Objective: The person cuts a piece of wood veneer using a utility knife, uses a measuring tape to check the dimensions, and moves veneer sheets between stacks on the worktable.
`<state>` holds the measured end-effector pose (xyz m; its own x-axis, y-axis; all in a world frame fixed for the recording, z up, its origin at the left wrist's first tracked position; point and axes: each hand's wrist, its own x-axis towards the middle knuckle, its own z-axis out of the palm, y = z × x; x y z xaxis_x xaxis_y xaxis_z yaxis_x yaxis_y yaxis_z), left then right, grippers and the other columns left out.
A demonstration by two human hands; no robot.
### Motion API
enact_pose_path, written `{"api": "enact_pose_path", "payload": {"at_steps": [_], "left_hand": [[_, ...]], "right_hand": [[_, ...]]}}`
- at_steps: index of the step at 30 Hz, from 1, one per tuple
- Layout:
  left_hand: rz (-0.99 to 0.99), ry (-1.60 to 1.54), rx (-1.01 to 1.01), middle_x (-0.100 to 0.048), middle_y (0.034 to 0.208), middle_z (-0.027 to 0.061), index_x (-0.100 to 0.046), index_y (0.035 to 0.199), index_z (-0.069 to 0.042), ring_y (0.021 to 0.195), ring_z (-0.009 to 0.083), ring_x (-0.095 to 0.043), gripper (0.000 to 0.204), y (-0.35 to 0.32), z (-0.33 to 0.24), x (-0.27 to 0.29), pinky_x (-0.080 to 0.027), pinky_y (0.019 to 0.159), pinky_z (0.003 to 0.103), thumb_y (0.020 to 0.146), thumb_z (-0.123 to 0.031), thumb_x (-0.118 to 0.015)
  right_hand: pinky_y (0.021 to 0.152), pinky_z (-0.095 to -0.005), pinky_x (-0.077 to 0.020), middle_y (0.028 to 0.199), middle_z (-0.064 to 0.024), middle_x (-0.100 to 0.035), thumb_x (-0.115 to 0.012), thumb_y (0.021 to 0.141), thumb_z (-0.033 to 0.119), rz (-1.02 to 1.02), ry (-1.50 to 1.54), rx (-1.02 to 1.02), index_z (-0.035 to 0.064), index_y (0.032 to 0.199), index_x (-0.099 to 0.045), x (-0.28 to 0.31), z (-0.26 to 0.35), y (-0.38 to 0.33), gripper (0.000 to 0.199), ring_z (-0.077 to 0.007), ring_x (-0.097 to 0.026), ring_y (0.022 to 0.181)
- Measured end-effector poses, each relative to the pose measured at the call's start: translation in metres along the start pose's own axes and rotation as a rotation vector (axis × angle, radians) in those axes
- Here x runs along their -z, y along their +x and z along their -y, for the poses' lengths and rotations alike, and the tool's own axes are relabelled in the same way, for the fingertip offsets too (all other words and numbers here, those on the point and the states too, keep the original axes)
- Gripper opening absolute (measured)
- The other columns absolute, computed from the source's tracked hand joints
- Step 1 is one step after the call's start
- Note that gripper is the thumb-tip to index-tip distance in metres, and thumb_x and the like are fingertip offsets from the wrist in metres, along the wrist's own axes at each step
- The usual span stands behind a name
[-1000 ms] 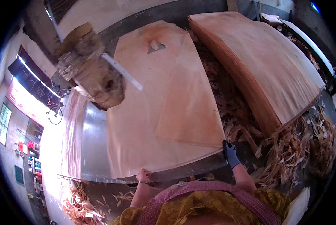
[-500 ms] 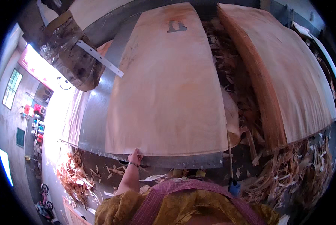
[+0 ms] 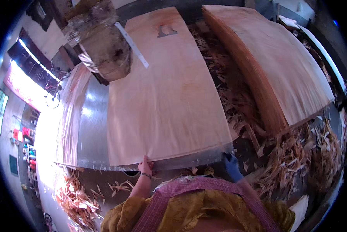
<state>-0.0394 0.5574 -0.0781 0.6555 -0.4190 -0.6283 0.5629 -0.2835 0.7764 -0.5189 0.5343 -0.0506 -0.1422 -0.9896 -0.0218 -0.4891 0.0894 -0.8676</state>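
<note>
A large pale wood veneer sheet (image 3: 165,104) lies on a grey metal tabletop (image 3: 94,127), with a ragged hole near its far end. At the sheet's near edge, left of its middle, the bare fingers of my left hand (image 3: 145,166) are closed on the rim. My right hand (image 3: 232,168), in a blue glove with dark fingertips, is at the tabletop's near right corner. Its fingers are too dark and small to make out, and I cannot tell whether they hold anything.
Right of the table stands a tall veneer stack (image 3: 270,73), with shavings (image 3: 223,77) in the gap between. More veneer (image 3: 71,120) lies on the left. A tape-wrapped machine part (image 3: 104,46) with a white perforated strip (image 3: 131,45) hangs overhead. Scraps (image 3: 78,201) cover the floor.
My right hand has risen from beside my body to the tabletop's corner; the thin rod seen near it no longer shows. My left hand stays at the veneer's edge. The view has shifted.
</note>
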Motion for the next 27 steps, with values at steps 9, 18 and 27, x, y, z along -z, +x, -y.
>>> {"api": "enact_pose_path", "payload": {"at_steps": [9, 18, 27], "left_hand": [[0.696, 0.087, 0.269, -0.055, 0.067, 0.0050, -0.055, 0.076, -0.010, 0.062, 0.0248, -0.054, 0.046, 0.007, 0.013, 0.022, -0.051, 0.062, 0.038, 0.094, -0.052, -0.050], [0.974, 1.033, 0.414, -0.061, 0.073, 0.0050, -0.060, 0.080, -0.006, 0.065, 0.0203, -0.058, 0.041, -0.018, 0.083, -0.030, -0.052, 0.062, 0.035, 0.094, -0.045, -0.054], [1.377, 1.593, 0.274, -0.064, 0.079, 0.0048, -0.063, 0.088, -0.004, 0.067, 0.0160, -0.059, 0.033, -0.143, 0.180, -0.114, -0.051, 0.061, 0.032, 0.093, -0.037, -0.059]], "right_hand": [[0.086, -0.0392, -0.0493, 0.113, -0.0114, -0.065, -0.054, 0.092, 0.029, 0.382, 0.259, -0.090, 0.0101, 0.121, -0.060, -0.216, 0.106, 0.062, 0.035, -0.0251, -0.063, 0.101], [0.083, -0.0435, -0.0499, 0.100, -0.0150, -0.066, -0.060, 0.086, 0.038, 0.021, -0.056, -0.003, 0.0109, 0.096, -0.065, -0.067, 0.050, -0.124, 0.029, -0.0356, -0.062, 0.094], [0.111, -0.0475, -0.0285, 0.144, -0.0305, -0.033, -0.054, 0.090, 0.027, -0.889, -0.419, -1.194, -0.0024, 0.137, -0.034, 0.137, -0.192, -0.460, 0.059, -0.0467, -0.030, 0.134]]}}
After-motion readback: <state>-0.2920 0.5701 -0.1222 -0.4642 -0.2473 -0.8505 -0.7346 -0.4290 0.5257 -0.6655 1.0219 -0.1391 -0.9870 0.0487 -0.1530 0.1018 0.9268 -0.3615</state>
